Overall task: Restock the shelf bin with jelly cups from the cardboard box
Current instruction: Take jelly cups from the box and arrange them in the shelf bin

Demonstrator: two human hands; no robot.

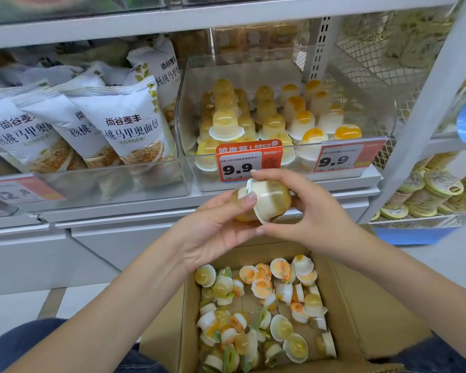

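Fingers (249,197) of your left hand (215,230) and right hand (310,219) are curling around two jelly cups (264,201), holding them above the cardboard box (361,305) of loose cups, just before the clear shelf bin (285,179) holding stacked cups.

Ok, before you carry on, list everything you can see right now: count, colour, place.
Held jelly cups: apparently two, yellowish, between both hands below the bin.
Shelf bin: one, clear, middle shelf, holding rows of yellow and orange-topped cups.
Cardboard box: one, brown, open at the bottom, many loose cups inside.
Price tags: two on the bin, orange-red, both reading 9.9.
Bread bags: several, white, left bin.
Round tubs: many, pale yellow, lower right rack.
Left hand: grips the cups from below.
Right hand: pinches the cups.
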